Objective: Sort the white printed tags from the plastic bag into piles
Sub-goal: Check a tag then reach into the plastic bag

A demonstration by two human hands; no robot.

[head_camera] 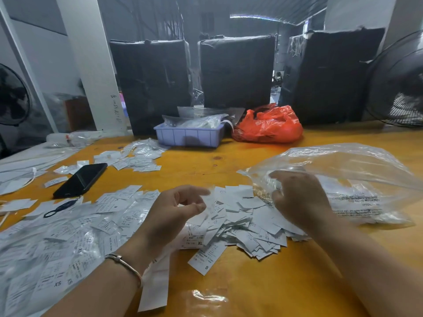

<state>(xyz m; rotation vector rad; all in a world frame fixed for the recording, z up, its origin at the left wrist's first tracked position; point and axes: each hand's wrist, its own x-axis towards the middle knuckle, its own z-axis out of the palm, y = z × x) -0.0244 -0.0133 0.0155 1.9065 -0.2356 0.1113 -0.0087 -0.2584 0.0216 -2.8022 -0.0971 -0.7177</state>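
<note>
In the head view, the left hand [174, 211] is at the lower centre of the frame, its fingers loosely curled and holding nothing, above a heap of white tags [242, 223] on the yellow table [286, 282]. The right hand [297, 200] is at the mouth of the clear plastic bag [343, 175] at centre right, fingers bent; whether it grips the bag I cannot tell. More tags [68, 239] cover the lower left, beside a black phone [80, 179].

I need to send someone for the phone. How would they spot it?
Start at the orange table and go to its left half. The phone lies flat and face up among scattered white tags, ahead of the left hand. It is the only black slab among white paper.
</note>
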